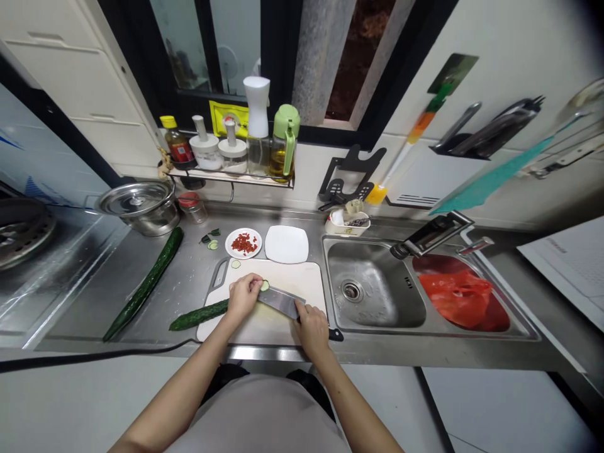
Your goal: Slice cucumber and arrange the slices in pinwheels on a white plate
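A partly cut cucumber (199, 316) lies across the left side of a white cutting board (302, 277), one end sticking out past the board. My left hand (243, 297) is closed around its right part, fingertips close to the knife. My right hand (311, 324) grips a kitchen knife (282, 302); the black handle end pokes out beyond the palm. By the blade's tip and my left fingertips is a thin cucumber slice (265, 285); whether it clings to the blade I cannot tell. Another slice (236, 264) rests at the board's upper left.
Behind the board stand a plate of chopped red pieces (243, 243) and a white square plate (286, 243). Cucumber scraps (212, 244) lie nearby. A whole cucumber (144, 284) and a lidded steel pot (141, 207) are at left. Right of the board is a sink (377, 314).
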Available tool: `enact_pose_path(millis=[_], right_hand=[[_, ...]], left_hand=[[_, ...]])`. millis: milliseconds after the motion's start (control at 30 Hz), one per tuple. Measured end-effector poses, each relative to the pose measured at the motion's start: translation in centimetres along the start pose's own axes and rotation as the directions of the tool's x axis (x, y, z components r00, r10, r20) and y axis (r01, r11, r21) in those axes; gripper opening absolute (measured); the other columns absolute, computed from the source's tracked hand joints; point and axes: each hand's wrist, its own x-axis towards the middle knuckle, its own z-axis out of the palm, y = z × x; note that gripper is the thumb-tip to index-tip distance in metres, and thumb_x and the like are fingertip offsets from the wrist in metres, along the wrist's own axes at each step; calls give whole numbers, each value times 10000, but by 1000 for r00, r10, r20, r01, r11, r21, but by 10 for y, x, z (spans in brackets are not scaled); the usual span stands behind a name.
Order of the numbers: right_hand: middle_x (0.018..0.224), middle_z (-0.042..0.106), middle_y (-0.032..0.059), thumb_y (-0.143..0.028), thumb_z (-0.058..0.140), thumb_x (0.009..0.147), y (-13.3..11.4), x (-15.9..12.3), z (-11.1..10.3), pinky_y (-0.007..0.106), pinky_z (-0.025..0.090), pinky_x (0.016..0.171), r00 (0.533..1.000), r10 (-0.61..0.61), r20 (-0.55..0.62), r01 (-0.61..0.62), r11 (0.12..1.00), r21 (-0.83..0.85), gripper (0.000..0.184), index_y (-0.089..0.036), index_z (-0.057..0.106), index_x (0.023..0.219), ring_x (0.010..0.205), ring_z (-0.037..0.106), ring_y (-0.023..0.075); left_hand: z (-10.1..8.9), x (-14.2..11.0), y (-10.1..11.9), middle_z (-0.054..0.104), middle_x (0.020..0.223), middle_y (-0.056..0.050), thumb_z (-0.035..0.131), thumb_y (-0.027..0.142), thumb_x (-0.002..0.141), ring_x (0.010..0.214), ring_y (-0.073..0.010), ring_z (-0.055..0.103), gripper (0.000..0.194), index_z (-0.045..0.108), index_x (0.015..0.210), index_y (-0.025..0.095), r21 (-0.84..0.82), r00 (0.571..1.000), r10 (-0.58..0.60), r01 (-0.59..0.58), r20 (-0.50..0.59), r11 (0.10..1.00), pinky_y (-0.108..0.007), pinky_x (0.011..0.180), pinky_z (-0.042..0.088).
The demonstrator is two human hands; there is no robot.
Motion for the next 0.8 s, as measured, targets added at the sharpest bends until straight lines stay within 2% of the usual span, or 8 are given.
enact_pose_path(millis=[100, 200, 400, 633, 800], right_hand=[[1027, 656, 85, -234, 554, 872, 5, -1, 3, 317, 348, 871, 1000, 26, -4, -26, 1000, 2, 473, -213, 496, 1341, 991, 566, 229], [1007, 664, 79, -223, 541, 871, 10, -2, 5, 304, 351, 870, 999, 49, -21, -48, 999, 11, 459, -212, 509, 1329, 986, 577, 219], [1000, 677, 74, -212, 545, 861, 16, -1, 6, 280, 356, 857, 996, 58, -63, -57, 998, 17, 420, -195, 550, 1281, 968, 597, 203], [1011, 685, 68, -215, 543, 860, 17, -1, 5, 273, 358, 849, 995, 75, -72, -71, 996, 61, 406, -197, 567, 1265, 963, 605, 199], [968, 687, 64, -227, 533, 864, 17, -1, 7, 278, 364, 833, 995, 87, -52, -82, 993, 85, 400, -211, 572, 1262, 943, 609, 204]], left_hand=[[-8, 11, -19, 693, 771, -13, 501, 334, 850, 724, -167, 624, 230, 682, 930, 216, -28, 986, -137, 135, -96, 990, -276, 700, 446], [-13, 24, -37, 691, 763, -30, 519, 306, 829, 725, -192, 627, 215, 678, 942, 215, 10, 952, -228, 235, -205, 972, -292, 683, 443], [-4, 46, -50, 703, 810, -37, 523, 213, 810, 828, -220, 642, 191, 642, 959, 222, 75, 870, -403, 439, -284, 895, -314, 749, 441], [-1, 66, -56, 711, 863, -41, 521, 232, 838, 912, -232, 643, 176, 623, 981, 239, 114, 859, -437, 478, -267, 871, -334, 810, 427], [-3, 73, -60, 710, 909, -67, 499, 245, 863, 926, -251, 634, 217, 629, 1037, 233, 211, 887, -387, 441, -253, 873, -362, 837, 410]])
